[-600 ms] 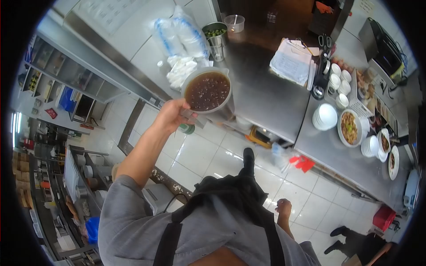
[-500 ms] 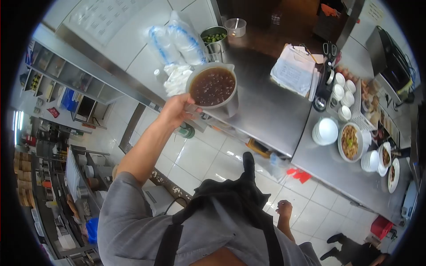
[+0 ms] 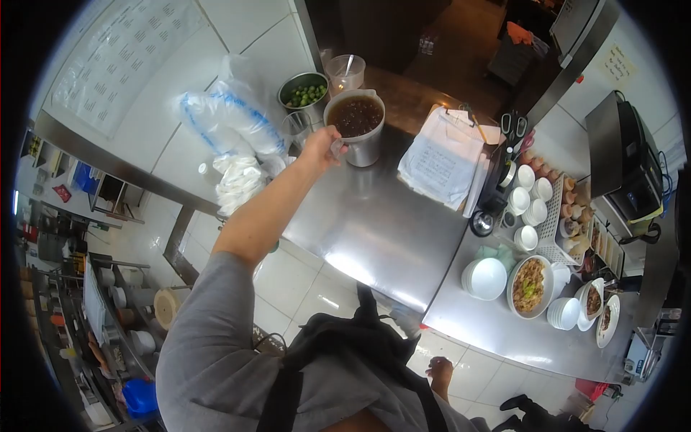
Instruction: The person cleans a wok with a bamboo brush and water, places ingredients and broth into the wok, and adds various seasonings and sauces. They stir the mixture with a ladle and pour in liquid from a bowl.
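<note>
My left hand [image 3: 323, 150] is wrapped round the handle of a pitcher [image 3: 363, 149] full of brown liquid with bits floating on top. The pitcher is upright at the far part of the steel counter [image 3: 374, 230]; whether its base touches the metal I cannot tell. Beside it are a clear empty-looking cup [image 3: 296, 126], a metal pot of green fruit [image 3: 304, 93] and a clear plastic tub [image 3: 345, 70]. Low at my right side hangs my right hand [image 3: 440, 370], its fingers curled, away from any object; what they may hold is too small to make out.
Plastic bags [image 3: 230, 122] lie left of the pitcher. A clipboard [image 3: 446, 155] with papers, a basket [image 3: 554, 223], stacked white bowls [image 3: 484, 279] and a bowl of food [image 3: 530, 286] stand to the right. Another person's shoe [image 3: 514, 402] shows at the lower right.
My left hand has carried the pitcher forward over the counter, close to the pot and the tub. The view has moved nearer to the counter. My right hand still hangs low.
</note>
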Action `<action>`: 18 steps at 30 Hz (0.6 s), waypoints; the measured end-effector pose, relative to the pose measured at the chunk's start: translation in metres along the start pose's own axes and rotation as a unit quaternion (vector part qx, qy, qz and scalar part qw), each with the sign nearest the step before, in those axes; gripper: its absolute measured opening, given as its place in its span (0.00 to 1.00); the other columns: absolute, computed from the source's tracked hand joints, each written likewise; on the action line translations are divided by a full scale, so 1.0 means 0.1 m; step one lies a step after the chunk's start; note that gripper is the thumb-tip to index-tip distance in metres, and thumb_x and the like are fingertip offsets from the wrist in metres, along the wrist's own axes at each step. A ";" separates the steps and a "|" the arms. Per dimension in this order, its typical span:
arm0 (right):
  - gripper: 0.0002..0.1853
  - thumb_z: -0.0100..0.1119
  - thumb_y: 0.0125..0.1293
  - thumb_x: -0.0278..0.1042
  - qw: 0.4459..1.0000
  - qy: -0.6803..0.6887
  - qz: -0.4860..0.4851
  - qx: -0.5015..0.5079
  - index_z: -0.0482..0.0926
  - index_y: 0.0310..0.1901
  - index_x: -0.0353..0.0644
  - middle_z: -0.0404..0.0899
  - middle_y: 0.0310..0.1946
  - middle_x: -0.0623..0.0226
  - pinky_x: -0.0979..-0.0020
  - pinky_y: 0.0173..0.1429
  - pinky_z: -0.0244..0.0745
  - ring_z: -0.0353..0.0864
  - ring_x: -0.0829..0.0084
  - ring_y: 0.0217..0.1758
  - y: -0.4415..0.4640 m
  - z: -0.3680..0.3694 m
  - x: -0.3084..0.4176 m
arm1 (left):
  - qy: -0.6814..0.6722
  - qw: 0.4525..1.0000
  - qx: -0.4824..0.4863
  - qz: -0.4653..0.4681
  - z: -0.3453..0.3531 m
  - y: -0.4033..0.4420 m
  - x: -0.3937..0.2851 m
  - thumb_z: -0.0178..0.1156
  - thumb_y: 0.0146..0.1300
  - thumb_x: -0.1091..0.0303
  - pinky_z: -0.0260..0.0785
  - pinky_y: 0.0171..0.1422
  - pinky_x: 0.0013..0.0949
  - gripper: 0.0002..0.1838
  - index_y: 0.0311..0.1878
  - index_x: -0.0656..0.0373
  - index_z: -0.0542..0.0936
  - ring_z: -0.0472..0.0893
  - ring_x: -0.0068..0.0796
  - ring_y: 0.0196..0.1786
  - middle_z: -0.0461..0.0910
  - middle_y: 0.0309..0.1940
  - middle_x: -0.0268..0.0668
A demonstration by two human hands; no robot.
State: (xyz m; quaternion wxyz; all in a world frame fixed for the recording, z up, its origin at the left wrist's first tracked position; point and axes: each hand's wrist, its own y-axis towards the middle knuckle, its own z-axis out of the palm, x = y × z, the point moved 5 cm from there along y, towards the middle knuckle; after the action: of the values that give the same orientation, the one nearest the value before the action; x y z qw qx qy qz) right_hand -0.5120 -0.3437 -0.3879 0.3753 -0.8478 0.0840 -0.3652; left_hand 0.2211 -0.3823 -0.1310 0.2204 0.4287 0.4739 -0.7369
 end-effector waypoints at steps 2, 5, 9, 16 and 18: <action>0.03 0.58 0.55 0.25 1.000 0.006 0.018 0.001 0.80 0.28 0.36 0.80 0.20 0.62 0.70 0.19 0.74 0.82 0.69 0.18 -0.06 -0.06 0.00 | -0.005 1.000 -0.008 0.002 0.11 0.21 -0.02 0.55 0.53 0.68 0.67 0.44 0.64 0.07 0.36 0.56 0.74 0.78 0.33 0.28 0.75 0.32 0.37; 0.07 0.56 0.61 0.27 0.998 0.012 0.054 -0.007 0.81 0.33 0.32 0.82 0.23 0.57 0.67 0.20 0.77 0.83 0.65 0.19 -0.13 -0.11 -0.05 | -0.021 1.000 -0.022 -0.006 0.21 0.63 -0.03 0.57 0.52 0.68 0.63 0.50 0.68 0.08 0.37 0.55 0.75 0.77 0.34 0.28 0.75 0.33 0.38; 0.05 0.55 0.56 0.23 0.988 -0.090 -0.126 0.005 0.79 0.25 0.36 0.76 0.16 0.63 0.71 0.17 0.71 0.77 0.71 0.14 -0.34 -0.15 0.41 | -0.041 0.999 -0.033 -0.008 0.31 0.75 -0.19 0.59 0.52 0.67 0.56 0.56 0.74 0.10 0.38 0.56 0.75 0.76 0.34 0.31 0.75 0.36 0.38; 0.05 0.62 0.54 0.30 0.998 -0.047 -0.012 0.050 0.84 0.32 0.42 0.85 0.27 0.61 0.68 0.32 0.80 0.86 0.67 0.26 -0.02 0.03 0.63 | -0.008 0.997 -0.054 0.057 0.12 0.82 -0.17 0.61 0.58 0.58 0.56 0.62 0.67 0.26 0.58 0.60 0.74 0.76 0.51 0.53 0.77 0.53 0.47; 0.09 0.66 0.49 0.34 0.900 -0.296 -0.294 0.129 0.83 0.33 0.44 0.85 0.31 0.62 0.63 0.34 0.80 0.86 0.63 0.32 0.20 0.25 0.71 | 0.081 0.993 -0.048 0.077 0.07 0.14 -0.21 0.60 0.60 0.51 0.57 0.69 0.55 0.35 0.66 0.63 0.68 0.68 0.53 0.66 0.70 0.64 0.50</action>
State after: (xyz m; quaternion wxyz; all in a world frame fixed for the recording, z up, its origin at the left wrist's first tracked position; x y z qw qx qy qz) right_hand -0.4416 -0.3733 -0.3735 0.3650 -0.8469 -0.3315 -0.1990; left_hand 0.2398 -0.3966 -0.1190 0.2575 0.5116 0.4903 -0.6569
